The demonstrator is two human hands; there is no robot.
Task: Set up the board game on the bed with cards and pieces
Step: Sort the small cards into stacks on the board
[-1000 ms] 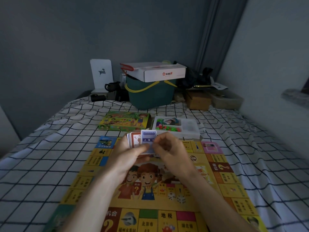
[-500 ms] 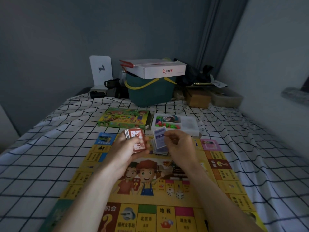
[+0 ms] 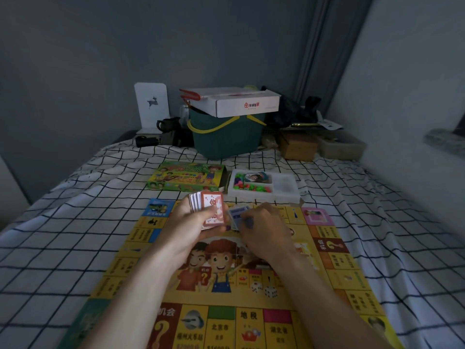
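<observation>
Cards: a red-backed stack (image 3: pixel 212 210) fanned in the left hand (image 3: pixel 193 227), fingers curled round it; just right, blue cards (image 3: pixel 237 215) pinched by the right hand (image 3: pixel 266 230). Both hover over the game board (image 3: pixel 334 263), on the checked bed (image 3: pixel 63 235) between grey walls.

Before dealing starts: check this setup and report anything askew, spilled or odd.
Nothing spilled or damaged. The game board lies flat on the bed; two dice sit on it. The piece tray holds its pieces. The left hand grips fanned red cards; the right hand holds blue cards.
</observation>
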